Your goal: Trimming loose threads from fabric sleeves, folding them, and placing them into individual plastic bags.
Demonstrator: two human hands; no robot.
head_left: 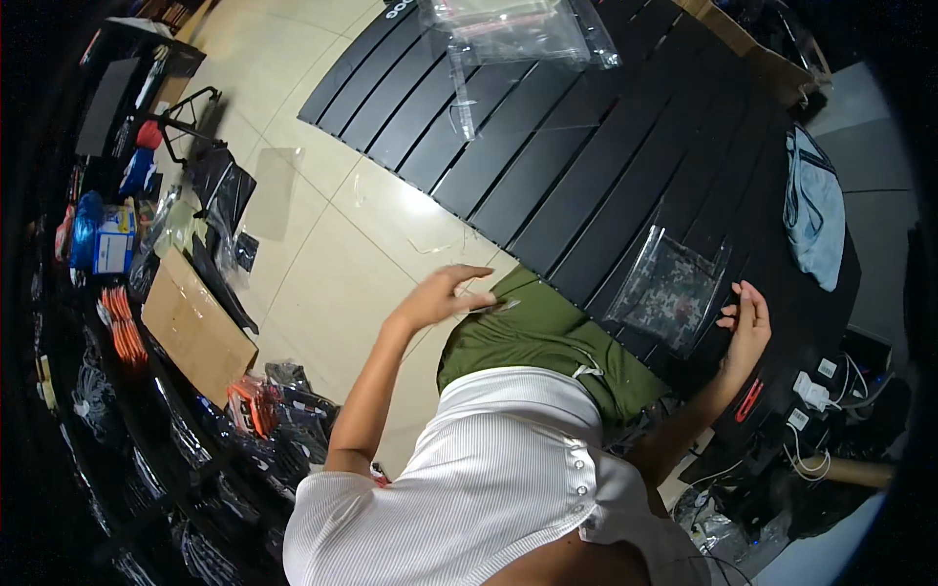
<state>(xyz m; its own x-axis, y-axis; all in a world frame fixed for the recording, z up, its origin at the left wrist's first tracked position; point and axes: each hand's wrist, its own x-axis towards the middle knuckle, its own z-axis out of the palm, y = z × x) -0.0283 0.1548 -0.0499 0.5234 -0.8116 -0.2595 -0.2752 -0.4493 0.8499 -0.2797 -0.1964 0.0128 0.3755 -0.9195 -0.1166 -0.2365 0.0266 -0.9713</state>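
My left hand is held over the lap of the green shorts, just off the table's near edge. Its index finger and thumb are stretched apart, and I see nothing gripped; a small pale shiny spot shows by the fingertips. On the black slatted table lies a clear plastic bag with a grey camouflage-patterned item inside. Beside that bag's right edge is my right hand, fingers loosely curled and apart, holding nothing visible. A pile of clear plastic bags lies at the table's far side.
Folded light-blue denim rests at the table's right. A red cutter sits near my right forearm, with white chargers and cables beyond. Crowded shelves and a cardboard sheet stand at left; an open carton is far right.
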